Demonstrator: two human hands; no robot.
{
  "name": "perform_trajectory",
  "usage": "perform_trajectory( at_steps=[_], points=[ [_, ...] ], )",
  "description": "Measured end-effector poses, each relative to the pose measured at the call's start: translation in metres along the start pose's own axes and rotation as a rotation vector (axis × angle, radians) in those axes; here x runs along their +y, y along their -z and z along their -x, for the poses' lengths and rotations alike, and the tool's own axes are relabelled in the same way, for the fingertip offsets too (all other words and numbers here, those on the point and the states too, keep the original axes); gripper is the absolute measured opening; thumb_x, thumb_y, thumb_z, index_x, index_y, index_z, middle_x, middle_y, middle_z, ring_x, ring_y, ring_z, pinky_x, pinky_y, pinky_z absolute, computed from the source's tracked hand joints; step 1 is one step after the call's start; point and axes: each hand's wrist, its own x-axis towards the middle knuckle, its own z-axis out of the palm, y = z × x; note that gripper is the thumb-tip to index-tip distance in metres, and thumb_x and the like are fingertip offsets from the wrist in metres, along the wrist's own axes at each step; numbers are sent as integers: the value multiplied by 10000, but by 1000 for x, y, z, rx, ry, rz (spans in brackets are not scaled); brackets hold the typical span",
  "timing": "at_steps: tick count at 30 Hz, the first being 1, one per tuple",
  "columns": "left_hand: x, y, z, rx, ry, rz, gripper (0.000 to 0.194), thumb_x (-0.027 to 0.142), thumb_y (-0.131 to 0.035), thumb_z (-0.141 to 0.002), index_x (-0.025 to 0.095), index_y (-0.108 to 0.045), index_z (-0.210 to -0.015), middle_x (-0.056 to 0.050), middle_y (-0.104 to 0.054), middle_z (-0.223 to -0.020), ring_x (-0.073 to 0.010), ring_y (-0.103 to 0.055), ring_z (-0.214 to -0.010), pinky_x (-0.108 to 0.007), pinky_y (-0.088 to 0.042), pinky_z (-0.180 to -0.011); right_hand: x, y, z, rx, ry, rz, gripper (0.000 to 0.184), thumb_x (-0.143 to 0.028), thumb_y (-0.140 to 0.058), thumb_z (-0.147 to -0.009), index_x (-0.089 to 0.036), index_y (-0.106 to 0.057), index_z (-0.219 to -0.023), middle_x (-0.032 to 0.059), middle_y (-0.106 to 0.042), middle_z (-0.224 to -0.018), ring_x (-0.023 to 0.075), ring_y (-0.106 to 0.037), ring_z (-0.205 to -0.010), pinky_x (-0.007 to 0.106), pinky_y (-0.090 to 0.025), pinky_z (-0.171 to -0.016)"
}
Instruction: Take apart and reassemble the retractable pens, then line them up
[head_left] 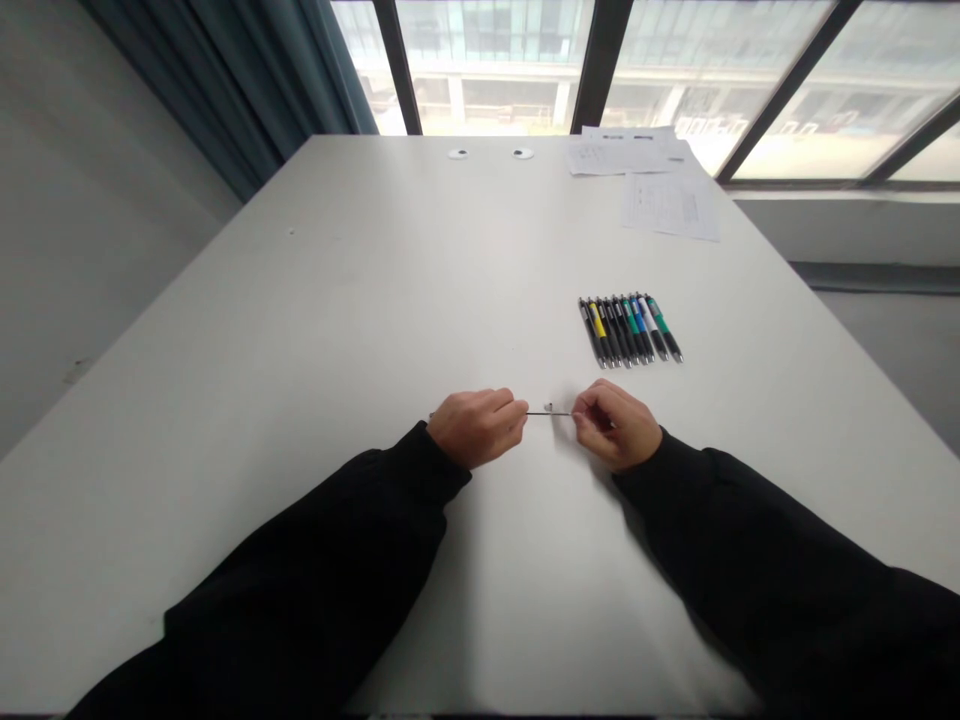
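My left hand (476,425) and my right hand (616,425) are both closed in pinches just above the white table (300,330), near its middle. A thin pen refill (541,412) spans the gap between their fingertips; the left hand holds one end, and a short tip pokes out past its far side. My right hand pinches the other end, where a tiny pale part sits on the rod. Beyond my right hand lies a neat row of several click pens (630,330) with black, yellow, green, blue and white barrels, side by side.
Printed paper sheets (660,190) lie at the table's far right, near the window. Two small round white caps (491,153) sit at the far edge. A dark curtain (247,90) hangs at the back left.
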Motion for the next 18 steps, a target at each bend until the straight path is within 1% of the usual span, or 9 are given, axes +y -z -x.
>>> perform_trajectory(
  at_steps=[4, 7, 10, 12, 15, 16, 18],
  points=[
    [-4, 3, 1, -18, -6, -18, 162, 199, -498, -850, 183, -586, -715, 4, -544, -646, -120, -483, -559, -282, -314, -496, 6, 12, 7, 4, 15, 20, 49, -136, -543, -803, -128, -554, -756, -7, -470, -676, 21, -363, -517, 153, -325, -486],
    [-11, 4, 5, -39, 23, -15, 169, 219, -506, -805, 179, -545, -645, 3, -523, -613, -121, -461, -523, -286, -275, -469, 12, 21, 13, -19, -1, 37, 54, -145, -552, -804, -129, -554, -753, -5, -478, -672, 24, -377, -517, 156, -331, -488],
    [-16, 3, 9, -44, 53, 3, 227, 270, -521, -810, 177, -519, -602, 6, -509, -584, -117, -448, -497, -282, -248, -455, 18, 25, 16, -64, -23, 43, 52, -157, -561, -809, -128, -562, -765, -1, -492, -682, 25, -382, -514, 159, -334, -486],
    [-17, 2, 10, -27, 51, 15, 282, 338, -536, -852, 177, -541, -620, 8, -523, -592, -116, -455, -497, -280, -247, -454, 20, 25, 16, -92, -20, 43, 52, -162, -562, -817, -128, -571, -778, 1, -497, -695, 26, -384, -523, 158, -337, -491],
    [-13, 0, 8, -15, 4, 25, 320, 445, -537, -908, 184, -613, -740, 9, -572, -650, -114, -496, -531, -275, -264, -467, 18, 22, 14, -109, 11, 30, 42, -154, -559, -823, -128, -577, -795, 1, -499, -708, 28, -388, -540, 158, -338, -505],
    [-11, 0, 8, -23, -21, 21, 311, 442, -528, -926, 188, -624, -773, 11, -582, -667, -111, -508, -542, -275, -267, -472, 16, 21, 13, -108, 18, 23, 36, -148, -558, -821, -128, -577, -797, 0, -498, -708, 29, -388, -545, 159, -337, -509],
    [-8, 0, 6, -47, -73, 8, 280, 377, -502, -959, 194, -625, -786, 15, -584, -678, -103, -515, -552, -279, -268, -483, 13, 20, 11, -109, 20, 5, 32, -138, -556, -820, -128, -574, -797, 0, -496, -708, 31, -388, -553, 160, -336, -515]
  ],
)
